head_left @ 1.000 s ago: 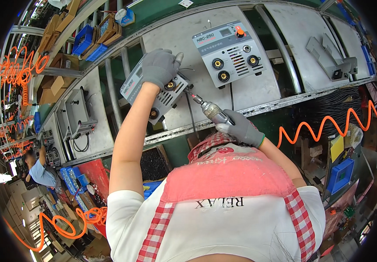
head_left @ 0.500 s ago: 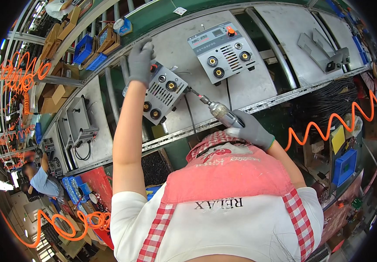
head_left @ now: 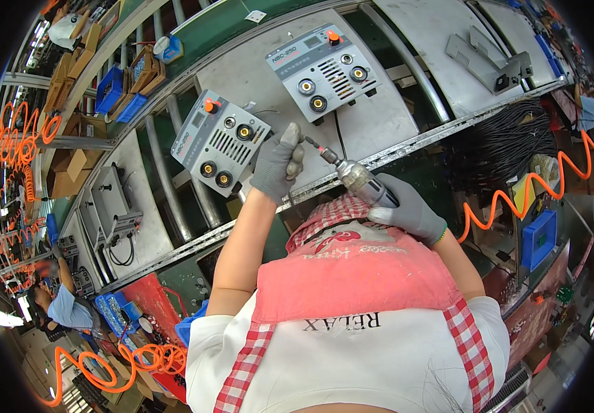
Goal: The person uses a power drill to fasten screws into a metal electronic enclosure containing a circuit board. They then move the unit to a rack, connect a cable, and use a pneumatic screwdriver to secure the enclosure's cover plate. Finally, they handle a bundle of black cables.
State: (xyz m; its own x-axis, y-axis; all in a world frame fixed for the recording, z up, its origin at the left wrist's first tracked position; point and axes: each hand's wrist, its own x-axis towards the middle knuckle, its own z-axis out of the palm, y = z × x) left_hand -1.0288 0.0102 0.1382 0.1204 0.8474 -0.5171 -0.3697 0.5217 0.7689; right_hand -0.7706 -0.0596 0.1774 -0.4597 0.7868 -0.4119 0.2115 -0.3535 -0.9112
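Observation:
My right hand [head_left: 412,208], in a grey glove, is wrapped round a power screwdriver [head_left: 357,180] with a metal body and a black grip. Its long bit points up and left. Close to the bit's tip is my gloved left hand [head_left: 277,165], its fingers curled together; anything between them is too small to make out. Just left of that hand lies a grey welding machine [head_left: 221,142], tilted on the conveyor, with an orange knob, a small display, vent slots and brass-centred sockets. A second such machine [head_left: 324,71] sits farther back to the right, apart from both hands.
Metal plates ride on the roller conveyor [head_left: 407,62]. Bare metal housings [head_left: 493,62] stand at far right and another housing [head_left: 111,206] at left. Blue bins [head_left: 110,89] line the back. Orange coiled hoses [head_left: 517,206] hang at both sides. A co-worker [head_left: 70,303] is at far left.
My left hand has left the left machine's top edge and come toward me, beside the bit. The screwdriver has drawn back from that machine's right side. The whole view has shifted a little.

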